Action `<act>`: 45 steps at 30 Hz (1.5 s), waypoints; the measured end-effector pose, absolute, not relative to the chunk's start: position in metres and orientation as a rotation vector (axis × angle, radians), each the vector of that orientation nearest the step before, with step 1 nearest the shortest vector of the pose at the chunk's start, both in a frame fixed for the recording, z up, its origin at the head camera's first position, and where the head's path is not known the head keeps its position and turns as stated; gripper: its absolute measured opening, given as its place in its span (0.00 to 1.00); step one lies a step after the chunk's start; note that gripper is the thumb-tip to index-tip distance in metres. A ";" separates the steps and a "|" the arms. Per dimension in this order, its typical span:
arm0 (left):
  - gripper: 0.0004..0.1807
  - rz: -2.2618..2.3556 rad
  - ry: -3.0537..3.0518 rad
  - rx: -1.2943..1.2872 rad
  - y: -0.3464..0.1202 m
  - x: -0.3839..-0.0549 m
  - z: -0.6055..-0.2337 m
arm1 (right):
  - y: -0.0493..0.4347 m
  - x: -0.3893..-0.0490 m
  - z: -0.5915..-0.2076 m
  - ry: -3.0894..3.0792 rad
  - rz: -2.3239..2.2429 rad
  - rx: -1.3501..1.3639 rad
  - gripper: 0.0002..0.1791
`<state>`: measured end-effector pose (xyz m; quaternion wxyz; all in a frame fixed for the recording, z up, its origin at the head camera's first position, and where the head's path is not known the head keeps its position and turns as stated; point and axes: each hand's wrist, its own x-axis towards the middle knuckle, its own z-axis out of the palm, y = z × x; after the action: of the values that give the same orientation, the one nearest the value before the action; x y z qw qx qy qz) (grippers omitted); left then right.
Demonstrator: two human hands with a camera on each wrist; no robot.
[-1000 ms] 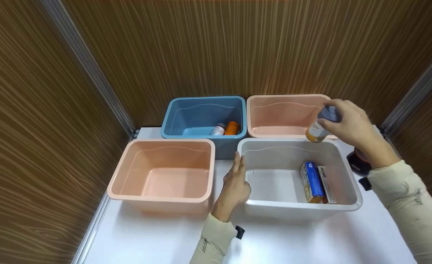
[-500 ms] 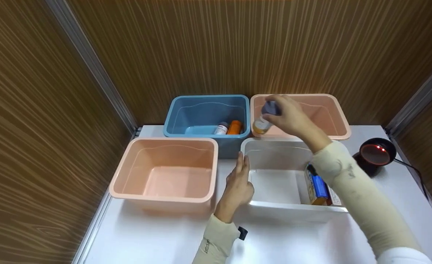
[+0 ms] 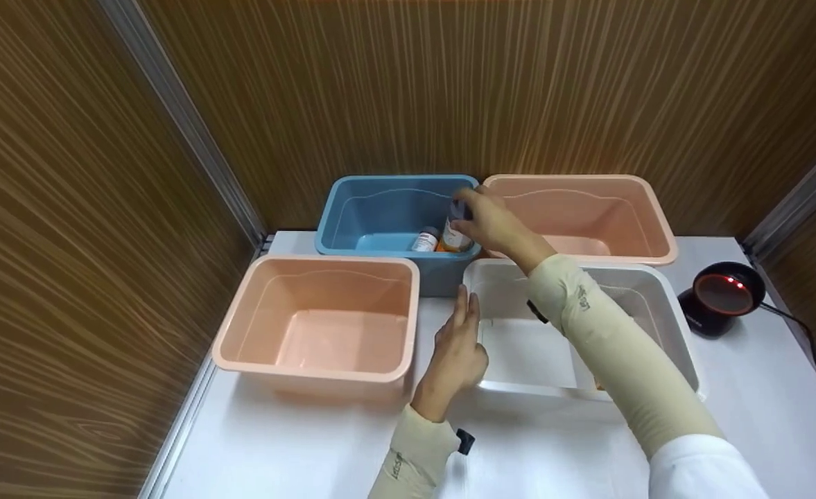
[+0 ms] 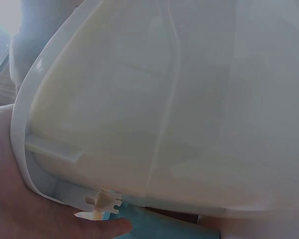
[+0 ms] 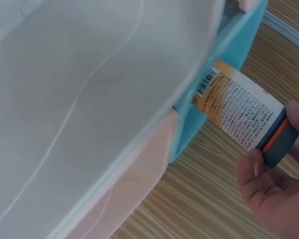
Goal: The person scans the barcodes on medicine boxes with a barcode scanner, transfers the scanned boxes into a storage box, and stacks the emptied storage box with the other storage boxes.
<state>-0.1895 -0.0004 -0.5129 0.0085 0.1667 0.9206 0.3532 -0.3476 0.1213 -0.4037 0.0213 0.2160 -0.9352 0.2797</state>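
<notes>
My right hand [image 3: 494,220] pinches the dark cap of a pill bottle [image 3: 455,232] with an orange and white label. In the head view the bottle is over the right end of the blue bin [image 3: 373,181]. The right wrist view shows the bottle's label and barcode [image 5: 207,81] in full, its base at the blue bin's edge. A small white bottle [image 3: 426,240] lies in that bin, beside an orange bottle mostly hidden behind the held one. My left hand [image 3: 453,357] rests with straight fingers on the left rim of the white bin [image 4: 32,89].
Peach bins stand at the front left [image 3: 314,374] and back right [image 3: 581,181]. A black scanner [image 3: 725,294] with red lights and a cable sits on the right of the white table [image 3: 539,457]. My right forearm hides the boxes in the white bin. Wood-patterned walls enclose the table.
My right hand has carried the pill bottle leftward from above the white bin's back right corner, past the back peach bin, to the blue bin. My left hand has stayed on the rim.
</notes>
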 end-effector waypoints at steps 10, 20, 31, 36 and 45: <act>0.42 1.085 2.908 0.563 0.004 -0.184 -0.513 | 0.120 -0.350 -0.416 -2.992 0.632 0.716 0.26; 0.41 1.040 2.934 0.580 0.003 -0.182 -0.514 | 0.119 -0.350 -0.424 -3.036 0.597 0.683 0.28; 0.42 1.042 2.935 0.583 0.001 -0.184 -0.515 | 0.124 -0.346 -0.421 -2.961 0.678 0.663 0.19; 0.43 1.066 2.917 0.546 -0.003 -0.187 -0.516 | 0.123 -0.346 -0.418 -3.013 0.711 0.662 0.25; 0.43 1.054 2.908 0.527 -0.002 -0.190 -0.515 | 0.116 -0.354 -0.423 -3.145 0.577 0.718 0.33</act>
<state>-0.1897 -0.0015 -0.5148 0.0020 0.1681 0.9268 0.3358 -0.3537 0.1160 -0.4235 -0.0675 0.2187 -0.9575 0.1757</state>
